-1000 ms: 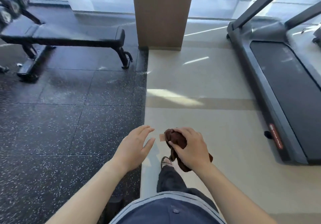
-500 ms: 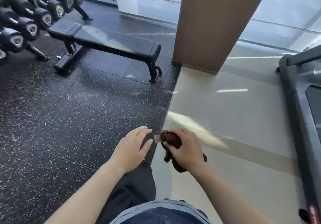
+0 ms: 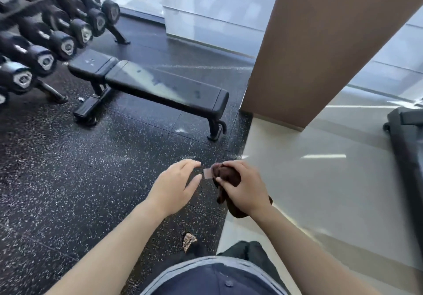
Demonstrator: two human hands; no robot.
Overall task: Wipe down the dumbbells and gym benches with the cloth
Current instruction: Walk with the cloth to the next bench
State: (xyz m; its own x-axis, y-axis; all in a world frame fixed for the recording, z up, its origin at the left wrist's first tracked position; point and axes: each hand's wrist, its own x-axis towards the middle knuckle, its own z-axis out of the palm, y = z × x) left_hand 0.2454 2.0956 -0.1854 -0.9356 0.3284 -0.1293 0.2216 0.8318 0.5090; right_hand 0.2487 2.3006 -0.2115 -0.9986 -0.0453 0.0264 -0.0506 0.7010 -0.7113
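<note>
My right hand [image 3: 243, 188] grips a bunched dark brown cloth [image 3: 226, 176] in front of my waist; a small pale tag sticks out of the cloth toward the left. My left hand [image 3: 175, 186] hovers just beside it, fingers relaxed and holding nothing. A black flat gym bench [image 3: 160, 86] stands on the floor ahead, a few steps away. Several black dumbbells [image 3: 45, 58] with silver end caps sit on a slanted rack at the upper left.
Black speckled rubber flooring [image 3: 68, 180] covers the left side, pale smooth flooring [image 3: 320, 180] the right. A wide brown pillar [image 3: 320, 42] rises just right of the bench. A treadmill's edge [image 3: 407, 134] shows at the far right. Windows line the back.
The view has swung left and moved forward: the bench and dumbbell rack are closer and more central, the treadmill has slid to the right edge. Both hands keep the same pose.
</note>
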